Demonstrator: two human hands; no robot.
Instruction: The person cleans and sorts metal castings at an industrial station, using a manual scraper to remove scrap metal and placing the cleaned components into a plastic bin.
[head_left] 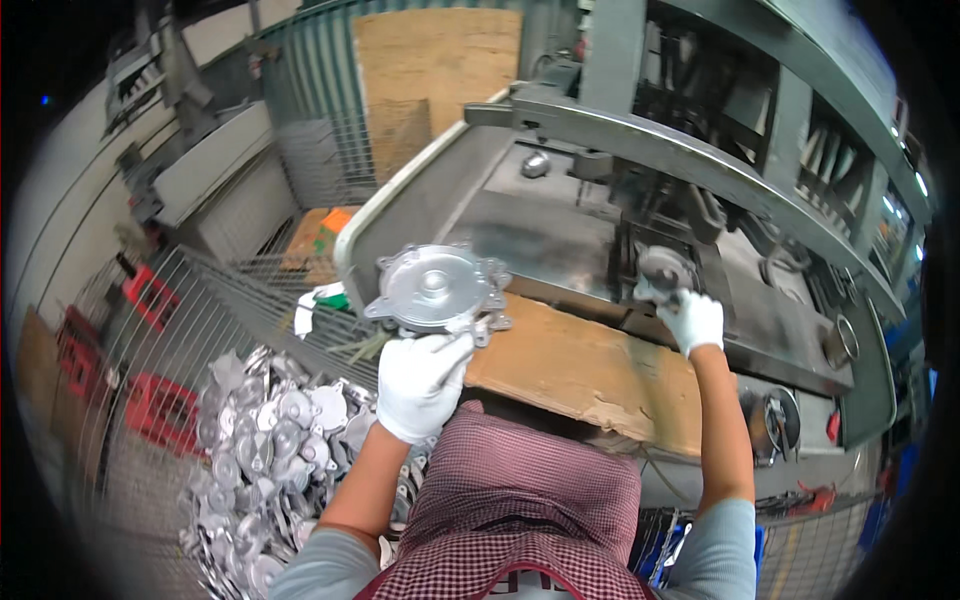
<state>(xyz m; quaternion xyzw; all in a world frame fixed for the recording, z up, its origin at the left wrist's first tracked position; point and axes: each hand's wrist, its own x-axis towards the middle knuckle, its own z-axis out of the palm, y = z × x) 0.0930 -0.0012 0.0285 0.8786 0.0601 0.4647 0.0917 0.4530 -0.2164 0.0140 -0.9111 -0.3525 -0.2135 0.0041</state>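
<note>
My left hand (422, 385), in a white glove, grips the near edge of a round silver metal casting (432, 287) with lugs around its rim. It is held up over the front left of the machine bed. My right hand (694, 322), also gloved in white, reaches to the machine and has its fingers closed on the near edge of a second metal casting (664, 272). That one lies at the dark fixture under the machine head. Whether it is seated or lifted there, I cannot tell.
A wire basket to the left holds a heap of similar castings (275, 440). Cardboard (590, 365) covers the machine's front edge before me. Heavy grey machine beams (660, 140) cross above the bed (530, 240). A metal cup (842, 342) stands at the right, with a tool-filled pot (775, 420) below.
</note>
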